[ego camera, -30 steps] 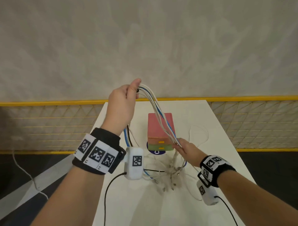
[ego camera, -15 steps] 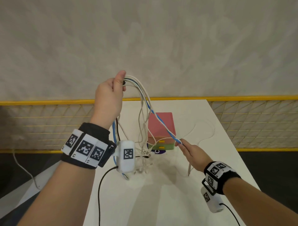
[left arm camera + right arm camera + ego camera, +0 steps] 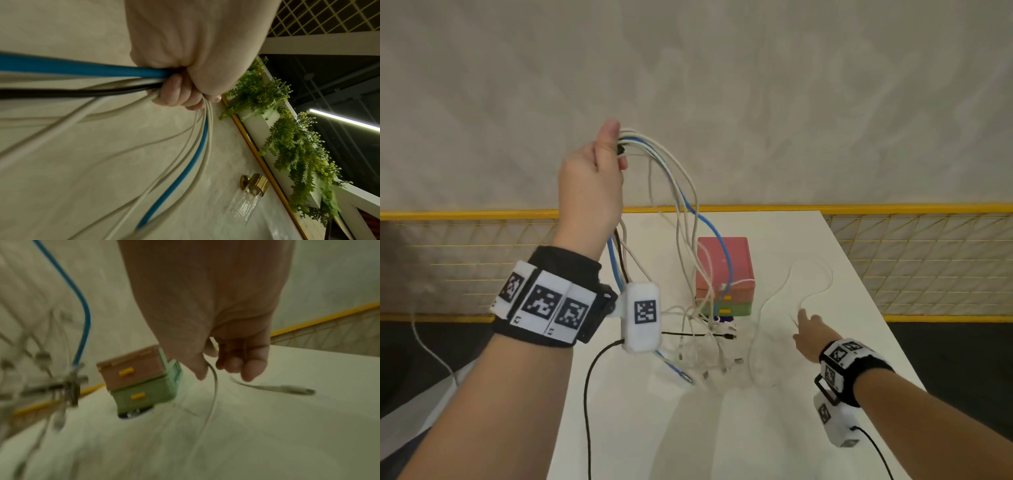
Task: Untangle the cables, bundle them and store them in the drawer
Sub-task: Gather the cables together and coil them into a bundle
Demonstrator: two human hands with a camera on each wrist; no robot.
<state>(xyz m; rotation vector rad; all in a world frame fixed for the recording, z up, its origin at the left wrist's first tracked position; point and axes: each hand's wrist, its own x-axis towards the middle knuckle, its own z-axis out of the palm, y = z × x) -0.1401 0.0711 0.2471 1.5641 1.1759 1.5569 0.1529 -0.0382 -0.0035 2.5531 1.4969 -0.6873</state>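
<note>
My left hand (image 3: 599,171) is raised high and grips a bundle of cables (image 3: 681,192), white, blue and black, in its fist (image 3: 179,91). They hang down in loops, and their plugs (image 3: 709,346) dangle just over the white table (image 3: 654,438). My right hand (image 3: 806,327) is low at the right, with a thin white cable (image 3: 774,301) pinched at the thumb (image 3: 200,369); the cable's loop and plug (image 3: 296,389) lie on the table. The small drawer unit (image 3: 736,260), pink over green with yellow handles, stands behind the plugs, both drawers shut.
A yellow-framed mesh railing (image 3: 928,260) runs behind the table, with a pale wall above it. The table's right edge is close to my right wrist. Black leads run from both wrist cameras (image 3: 640,318) down over the table front.
My right hand has let go of the blue cable and moved right and down to the thin white cable. My left hand has lifted the bundle a little higher.
</note>
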